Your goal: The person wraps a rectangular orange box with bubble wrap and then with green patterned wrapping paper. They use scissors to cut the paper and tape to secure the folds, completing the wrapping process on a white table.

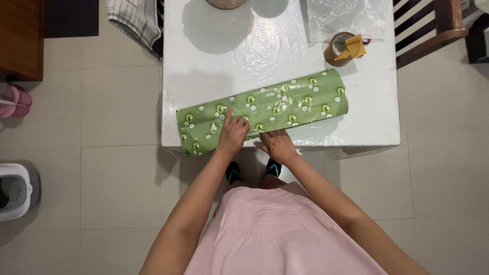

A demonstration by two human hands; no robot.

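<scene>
Both the left hand (233, 135) and right hand (277, 145) lie flat and open, gripping nothing, probably best pressing evenly along the green wrapped parcel's (265, 109) near edge.

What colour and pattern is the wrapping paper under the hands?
The wrapping paper is glossy green with small white dots and round green-and-white motifs, seen in the head view.

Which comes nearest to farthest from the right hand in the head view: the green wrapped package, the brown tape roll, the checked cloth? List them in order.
From the right hand:
1. Green wrapped package: touching the fingertips, along the table's near edge.
2. Brown tape roll: farther back on the table, to the right.
3. Checked cloth: hanging at the far left corner.
</scene>
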